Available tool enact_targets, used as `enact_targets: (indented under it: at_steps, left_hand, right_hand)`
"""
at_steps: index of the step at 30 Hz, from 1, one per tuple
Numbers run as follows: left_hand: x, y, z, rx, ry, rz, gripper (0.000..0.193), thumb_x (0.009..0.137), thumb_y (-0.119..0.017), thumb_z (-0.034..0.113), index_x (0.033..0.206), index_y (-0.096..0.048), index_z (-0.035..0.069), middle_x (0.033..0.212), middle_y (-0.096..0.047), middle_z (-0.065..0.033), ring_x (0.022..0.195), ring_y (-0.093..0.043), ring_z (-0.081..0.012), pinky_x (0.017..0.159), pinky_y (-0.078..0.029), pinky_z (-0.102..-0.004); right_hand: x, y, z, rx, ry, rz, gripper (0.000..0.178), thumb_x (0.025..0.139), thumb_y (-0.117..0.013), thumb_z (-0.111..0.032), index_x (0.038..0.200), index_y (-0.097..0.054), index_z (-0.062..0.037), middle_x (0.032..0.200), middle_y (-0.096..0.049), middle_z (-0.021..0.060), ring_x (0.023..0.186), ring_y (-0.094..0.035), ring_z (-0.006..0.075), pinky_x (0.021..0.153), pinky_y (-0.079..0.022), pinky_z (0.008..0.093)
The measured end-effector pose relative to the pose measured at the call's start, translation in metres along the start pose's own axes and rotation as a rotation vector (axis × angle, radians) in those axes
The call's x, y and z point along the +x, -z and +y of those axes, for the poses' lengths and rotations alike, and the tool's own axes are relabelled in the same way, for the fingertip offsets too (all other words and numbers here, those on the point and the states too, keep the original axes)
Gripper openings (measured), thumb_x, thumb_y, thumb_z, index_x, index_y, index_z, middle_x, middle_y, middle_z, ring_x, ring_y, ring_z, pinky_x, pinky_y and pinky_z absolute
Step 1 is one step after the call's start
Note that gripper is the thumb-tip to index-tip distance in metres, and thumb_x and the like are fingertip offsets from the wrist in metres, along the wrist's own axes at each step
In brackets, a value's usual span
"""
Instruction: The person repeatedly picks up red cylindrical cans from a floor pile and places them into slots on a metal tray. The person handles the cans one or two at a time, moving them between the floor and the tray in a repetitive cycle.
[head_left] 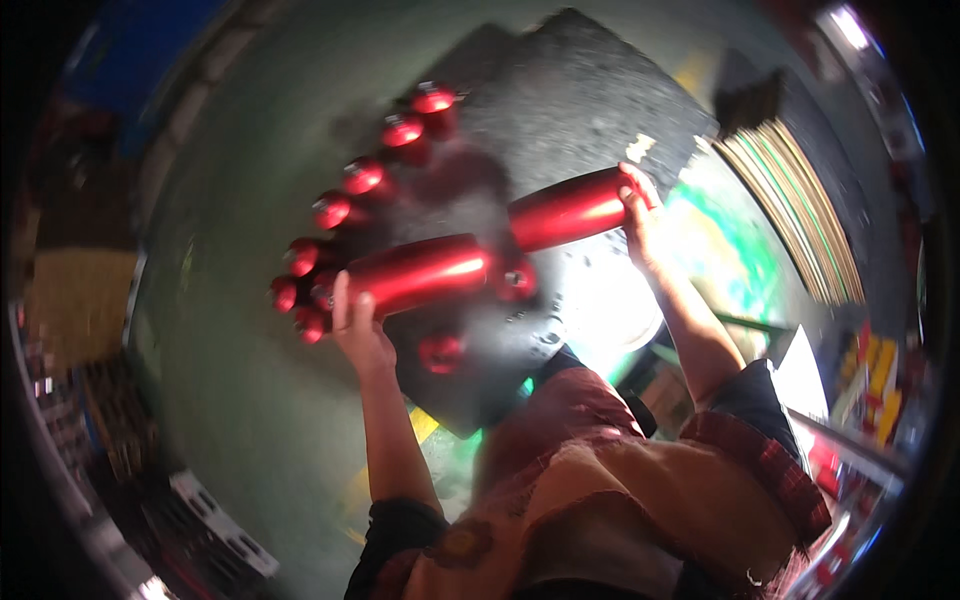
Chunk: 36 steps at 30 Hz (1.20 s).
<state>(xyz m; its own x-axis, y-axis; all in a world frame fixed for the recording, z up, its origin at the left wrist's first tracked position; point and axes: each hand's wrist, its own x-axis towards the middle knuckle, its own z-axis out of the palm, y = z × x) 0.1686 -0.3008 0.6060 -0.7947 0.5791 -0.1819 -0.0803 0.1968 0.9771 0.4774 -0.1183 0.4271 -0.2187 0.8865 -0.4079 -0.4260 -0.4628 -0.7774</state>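
Observation:
My left hand (362, 335) is closed on the near end of a glossy red metal cylinder (425, 272), which lies tilted across the air above a dark mat. Its fingers wrap the lower left end. With my right hand (642, 205) I grip the right end of a second red cylinder (570, 208), also held sideways, higher and farther right. The two cylinders' inner ends are close together. Beneath them, a red cylinder (517, 280) stands on the mat, partly hidden; another red cylinder (440, 352) is nearer me, blurred.
Several red cylinders (363, 176) stand in a curved row along the left side of the dark mat (560, 90). A stack of flat sheets (790, 210) is at the right. Pallets (115, 410) lie at the far left, and yellow and red items (875, 375) at the far right.

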Motion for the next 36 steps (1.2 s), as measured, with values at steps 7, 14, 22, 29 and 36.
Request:
enact_targets:
  at_steps: [7, 14, 22, 29, 36]
  left_hand:
    - [-0.02, -0.103, -0.1, -0.705, 0.672, -0.688, 0.049, 0.097, -0.051, 0.044, 0.139, -0.051, 0.019, 0.145, -0.047, -0.0133, 0.131, -0.047, -0.034, 0.105, -0.043, -0.0532]
    - [-0.022, -0.211, -0.202, -0.913, 1.781, -0.829, 0.053, 0.094, -0.055, 0.022, 0.141, -0.038, 0.003, 0.142, -0.04, -0.0152, 0.113, -0.051, -0.0355, 0.08, -0.058, -0.0468]
    - [-0.202, -0.191, -0.175, -0.881, 1.793, -0.804, 0.052, 0.097, -0.054, 0.031, 0.142, -0.043, 0.008, 0.141, -0.045, -0.0169, 0.121, -0.05, -0.041, 0.092, -0.055, -0.0509]
    - [-0.153, -0.192, -0.193, -0.789, 1.8, -0.695, 0.041, 0.095, -0.049, 0.028, 0.134, -0.054, 0.016, 0.137, -0.047, -0.0155, 0.114, -0.052, -0.04, 0.088, -0.055, -0.0522]
    - [-0.085, -0.266, -0.222, -0.698, 1.867, -0.683, 0.053, 0.093, -0.047, 0.032, 0.138, -0.048, 0.005, 0.138, -0.049, -0.0198, 0.115, -0.052, -0.0437, 0.083, -0.056, -0.0551]
  right_hand:
    - [-0.105, 0.099, -0.009, 0.737, -0.24, 0.14, 0.065, 0.089, -0.063, -0.043, 0.141, -0.045, -0.0095, 0.126, -0.055, 0.0106, 0.109, -0.058, 0.0268, 0.089, -0.053, 0.0418]
    - [-0.1, 0.147, 0.067, 1.353, -0.125, 0.099, 0.068, 0.086, -0.059, -0.054, 0.137, -0.05, -0.0112, 0.125, -0.058, 0.0127, 0.109, -0.06, 0.0304, 0.086, -0.055, 0.0459]
    - [-0.217, 0.202, 0.014, 1.719, -0.181, -0.161, 0.073, 0.082, -0.056, -0.068, 0.132, -0.055, -0.0131, 0.123, -0.061, 0.0151, 0.108, -0.062, 0.0346, 0.083, -0.057, 0.0506]
    - [-0.196, 0.186, 0.027, 1.784, -0.234, -0.181, 0.075, 0.082, -0.052, -0.075, 0.127, -0.058, -0.0151, 0.121, -0.065, 0.0148, 0.107, -0.064, 0.0368, 0.081, -0.059, 0.0524]
    - [-0.144, 0.185, -0.016, 1.699, -0.176, 0.168, 0.055, 0.092, -0.052, -0.055, 0.124, -0.057, -0.0101, 0.12, -0.061, 0.0201, 0.11, -0.06, 0.0403, 0.081, -0.06, 0.0503]
